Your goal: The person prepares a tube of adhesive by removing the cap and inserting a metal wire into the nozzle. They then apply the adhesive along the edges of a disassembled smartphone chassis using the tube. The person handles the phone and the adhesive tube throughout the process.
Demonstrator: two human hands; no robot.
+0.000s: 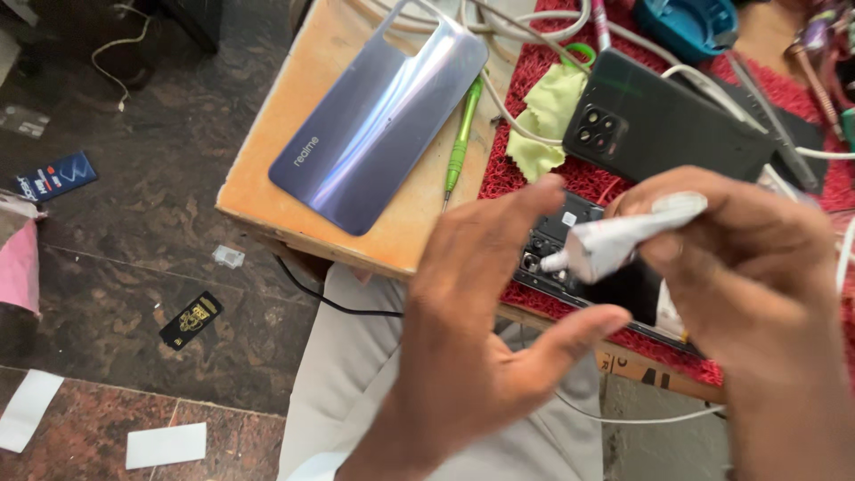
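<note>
My right hand (757,276) grips a small crumpled white tube (623,239), its nozzle pointing left and down toward an opened black phone (552,245) lying on a red mat (534,98). My left hand (481,321) hovers open just left of the nozzle, thumb and forefinger spread, holding nothing. A shiny violet-blue phone back cover (383,116) rests on the wooden board (294,116) to the left. A second black phone (668,120) lies face down on the mat beyond the tube.
A green screwdriver (461,142) lies between the cover and the mat. A yellow-green cloth (548,111), white cables (525,31) and a blue container (686,22) sit farther back. Small cards and white paper scraps (165,444) litter the dark stone floor.
</note>
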